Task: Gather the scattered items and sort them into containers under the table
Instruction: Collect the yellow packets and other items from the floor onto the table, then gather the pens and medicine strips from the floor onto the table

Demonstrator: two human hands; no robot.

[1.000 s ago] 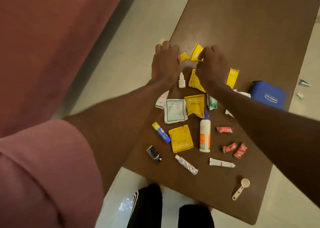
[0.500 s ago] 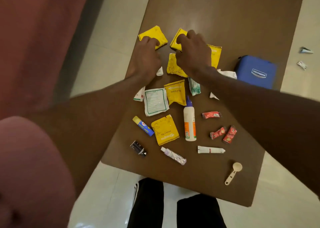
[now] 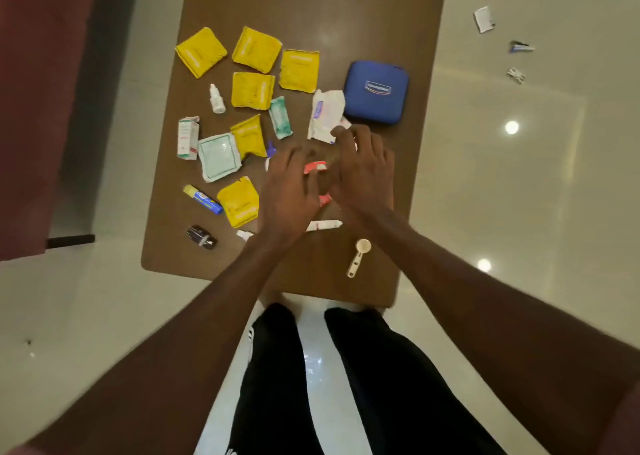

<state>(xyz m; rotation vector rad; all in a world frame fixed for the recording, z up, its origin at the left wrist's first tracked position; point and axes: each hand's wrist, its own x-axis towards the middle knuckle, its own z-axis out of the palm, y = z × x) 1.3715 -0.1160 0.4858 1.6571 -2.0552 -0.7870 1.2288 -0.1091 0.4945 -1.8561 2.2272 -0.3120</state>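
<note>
Small items lie scattered on a brown table (image 3: 346, 7). Several yellow sachets (image 3: 256, 50) sit at the far left, and two more lie nearer. My left hand (image 3: 291, 195) and my right hand (image 3: 363, 174) hover side by side over small red sachets (image 3: 316, 167), fingers spread and loosely bent, blurred by motion. My left hand covers most of a white glue bottle, of which only the purple cap (image 3: 271, 148) shows. A white tube (image 3: 323, 225) peeks out below my hands. No containers are in view.
A blue zip case (image 3: 377, 91) lies at the right, a white wipes pack (image 3: 325, 115) beside it. Also on the table: a dropper bottle (image 3: 217, 99), a small box (image 3: 188, 137), a gauze packet (image 3: 218, 156), a blue-yellow stick (image 3: 202, 199), a dark vial (image 3: 202, 237), a scoop (image 3: 359, 256). Scraps (image 3: 484, 20) litter the floor.
Both hands left the yellow sachets at the far end and drew back toward me, over the red sachets. The far yellow sachets now lie spread out flat.
</note>
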